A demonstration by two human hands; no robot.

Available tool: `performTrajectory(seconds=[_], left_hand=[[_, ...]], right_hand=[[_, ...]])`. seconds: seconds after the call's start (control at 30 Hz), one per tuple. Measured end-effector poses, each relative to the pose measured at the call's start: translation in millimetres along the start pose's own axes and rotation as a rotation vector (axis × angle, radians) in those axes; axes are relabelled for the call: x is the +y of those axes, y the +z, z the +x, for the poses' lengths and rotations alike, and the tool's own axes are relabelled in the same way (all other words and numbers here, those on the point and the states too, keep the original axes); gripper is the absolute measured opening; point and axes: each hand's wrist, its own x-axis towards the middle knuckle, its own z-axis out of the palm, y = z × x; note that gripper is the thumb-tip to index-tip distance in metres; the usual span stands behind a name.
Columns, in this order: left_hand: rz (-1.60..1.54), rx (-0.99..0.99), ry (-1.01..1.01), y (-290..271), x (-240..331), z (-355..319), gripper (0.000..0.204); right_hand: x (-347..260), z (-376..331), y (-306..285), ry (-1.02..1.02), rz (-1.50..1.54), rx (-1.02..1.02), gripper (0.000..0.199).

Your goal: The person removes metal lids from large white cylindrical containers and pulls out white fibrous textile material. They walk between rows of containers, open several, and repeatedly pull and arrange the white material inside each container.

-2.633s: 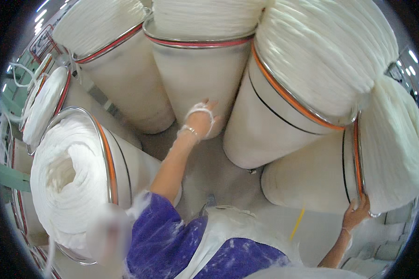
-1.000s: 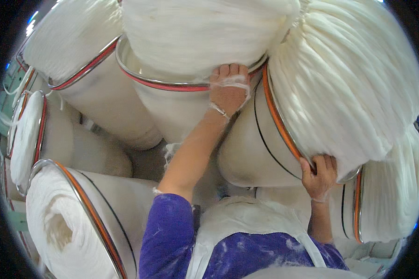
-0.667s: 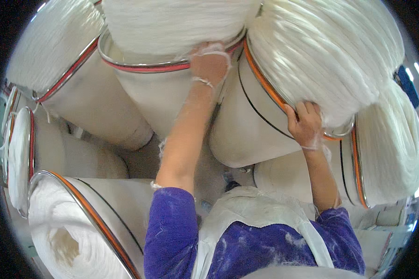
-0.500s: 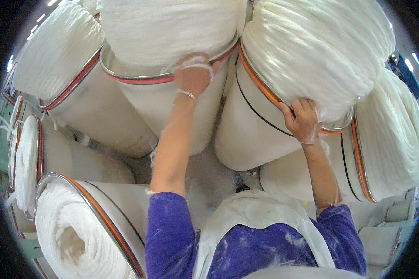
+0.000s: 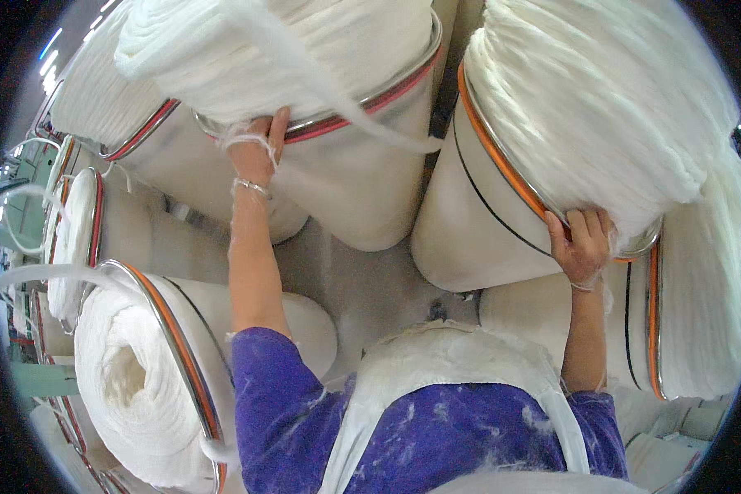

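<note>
A tall white can (image 5: 350, 189) with a red band and metal rim stands ahead of me, heaped with thick white fibre sliver (image 5: 305, 74). My left hand (image 5: 255, 155) grips the left part of its rim, the thumb up against the fibre and the other fingers partly hidden. Wisps of fibre and a thin band circle that wrist. To the right is a second white can (image 5: 461, 214), orange-banded, its sliver (image 5: 584, 115) bulging over the edge. My right hand (image 5: 583, 247) is closed over this can's near rim, fingertips against the fibre. A loose strand (image 5: 337, 95) trails across the red-banded can.
At the lower left an orange-banded can (image 5: 222, 313) lies tilted toward the left, its coiled sliver (image 5: 99, 354) showing a hollow centre. More filled cans stand at the far left and right. Grey floor (image 5: 346, 284) shows between the cans.
My left hand has shifted left along the red-banded can's rim. That can now sits turned differently, with a loose strand hanging over its front. My right hand keeps its hold while the view shifts.
</note>
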Motion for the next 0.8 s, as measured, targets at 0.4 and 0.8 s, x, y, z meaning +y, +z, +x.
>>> performTrajectory(seconds=[0.4, 0.8], left_hand=[[0.030, -0.323, 0.174, 13.6, 23.9, 24.7, 0.059], [0.061, -0.504, 0.039, -12.1, 90.7, 19.0, 0.072]], right_hand=[[0.8, -4.3, -8.1, -0.069, 0.107, 0.014, 0.023], [2.2, -3.4, 1.4, -0.060, 0.129, -0.022, 0.026]])
